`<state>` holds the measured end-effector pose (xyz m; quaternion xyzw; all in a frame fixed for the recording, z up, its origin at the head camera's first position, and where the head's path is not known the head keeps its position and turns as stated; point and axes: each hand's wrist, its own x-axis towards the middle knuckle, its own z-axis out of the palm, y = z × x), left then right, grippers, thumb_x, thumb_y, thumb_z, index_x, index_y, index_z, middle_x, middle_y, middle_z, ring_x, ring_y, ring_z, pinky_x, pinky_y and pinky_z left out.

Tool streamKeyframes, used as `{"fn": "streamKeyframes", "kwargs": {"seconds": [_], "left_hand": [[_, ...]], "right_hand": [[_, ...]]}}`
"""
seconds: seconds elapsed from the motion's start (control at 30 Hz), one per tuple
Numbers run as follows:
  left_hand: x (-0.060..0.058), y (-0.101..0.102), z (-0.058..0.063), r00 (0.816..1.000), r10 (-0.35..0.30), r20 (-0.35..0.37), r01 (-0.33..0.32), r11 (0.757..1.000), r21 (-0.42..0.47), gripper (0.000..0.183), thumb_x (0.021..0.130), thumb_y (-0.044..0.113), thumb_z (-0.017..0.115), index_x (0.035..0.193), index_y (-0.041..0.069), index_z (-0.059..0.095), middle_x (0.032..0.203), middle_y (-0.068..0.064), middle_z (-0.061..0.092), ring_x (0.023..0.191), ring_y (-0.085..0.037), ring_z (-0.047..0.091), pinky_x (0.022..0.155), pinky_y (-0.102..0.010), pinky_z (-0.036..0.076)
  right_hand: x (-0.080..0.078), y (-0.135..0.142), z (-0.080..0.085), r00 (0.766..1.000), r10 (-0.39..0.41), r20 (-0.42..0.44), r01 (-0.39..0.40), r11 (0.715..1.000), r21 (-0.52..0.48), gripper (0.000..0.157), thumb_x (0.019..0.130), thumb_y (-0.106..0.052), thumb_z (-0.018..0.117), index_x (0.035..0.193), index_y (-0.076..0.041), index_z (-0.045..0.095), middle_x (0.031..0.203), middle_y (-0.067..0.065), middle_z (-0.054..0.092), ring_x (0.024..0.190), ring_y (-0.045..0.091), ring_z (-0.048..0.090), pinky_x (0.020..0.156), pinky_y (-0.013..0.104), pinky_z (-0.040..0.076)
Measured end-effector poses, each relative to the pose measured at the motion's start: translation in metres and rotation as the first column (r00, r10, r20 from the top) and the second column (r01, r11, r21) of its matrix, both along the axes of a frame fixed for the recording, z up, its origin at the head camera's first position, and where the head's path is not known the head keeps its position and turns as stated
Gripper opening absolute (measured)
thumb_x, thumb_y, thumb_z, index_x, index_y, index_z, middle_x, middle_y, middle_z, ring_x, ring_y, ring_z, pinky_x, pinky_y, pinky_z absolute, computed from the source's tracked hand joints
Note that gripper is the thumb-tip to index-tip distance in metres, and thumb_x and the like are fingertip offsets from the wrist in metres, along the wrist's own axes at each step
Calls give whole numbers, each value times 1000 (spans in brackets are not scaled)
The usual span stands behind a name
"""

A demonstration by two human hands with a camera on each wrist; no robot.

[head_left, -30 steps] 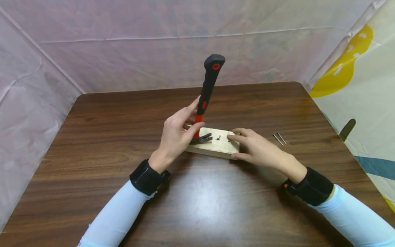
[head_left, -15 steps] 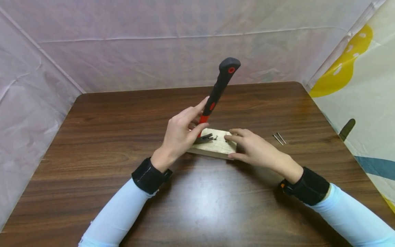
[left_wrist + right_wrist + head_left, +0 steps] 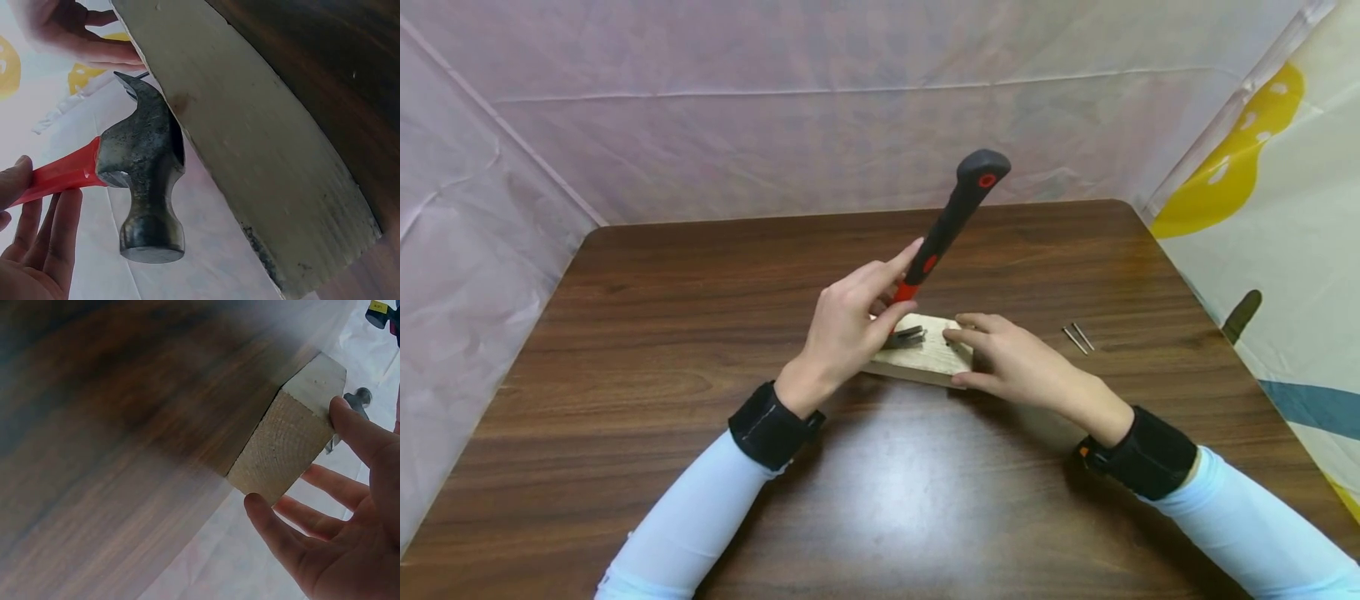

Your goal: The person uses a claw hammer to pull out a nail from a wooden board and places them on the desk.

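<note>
While the hammer [image 3: 952, 221] leans to the right over the wooden block [image 3: 929, 358], its claw [image 3: 909, 337] lies low against the block's upper face, the tips pointing at what looks like a small upright nail [image 3: 924, 335]. Whether that nail stands between the prongs or just outside them is too small to tell. The left hand [image 3: 848, 315] grips the hammer by the red neck, thumb on one side and fingers on the other, close to the head. At the opposite end, the right hand [image 3: 1026, 360] holds the block, fingertips on its top and thumb at its near edge, so the wood rests braced on the bench [image 3: 685, 333]. Two loose nails [image 3: 1074, 339] lie beside each other on the bench, to the right of that hand. As I judge it, the step calls for seating the claw fully about the nail before any force goes in; a half-seated prong could slip and gouge the pale wood. A grip farther up the handle would probably give more leverage, with steady pressure rather than a jerk. The right hand's forefinger rests fairly near the claw's line, so holding the block by its end and sides seems safer.
</note>
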<state>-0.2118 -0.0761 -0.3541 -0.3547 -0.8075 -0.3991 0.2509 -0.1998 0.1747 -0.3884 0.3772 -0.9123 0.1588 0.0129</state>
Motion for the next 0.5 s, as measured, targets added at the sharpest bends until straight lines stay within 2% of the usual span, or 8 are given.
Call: {"fn": "streamKeyframes", "kwargs": {"seconds": [0.3,0.5], "left_hand": [[0,3,1,1000,11,-10,-11,1000,-22,74,80,3,81,145,15,49,89,0,63,72,-9,64,61,-16,51],[0,6,1,1000,14,-23,-14,1000,-26,74,81,6,81,146,16,48,93,0,64,73,-9,64,63,-14,49]], "right_hand": [[0,0,-1,1000,2,-3,-2,1000,-3,61,83,-37,80,131,-5,61,132,21,52,119,36,54,97,45,43],[1,0,-1,1000,9,-18,-9,1000,-12,60,83,-36,80,131,-4,61,132,22,52,119,36,54,97,45,43]]}}
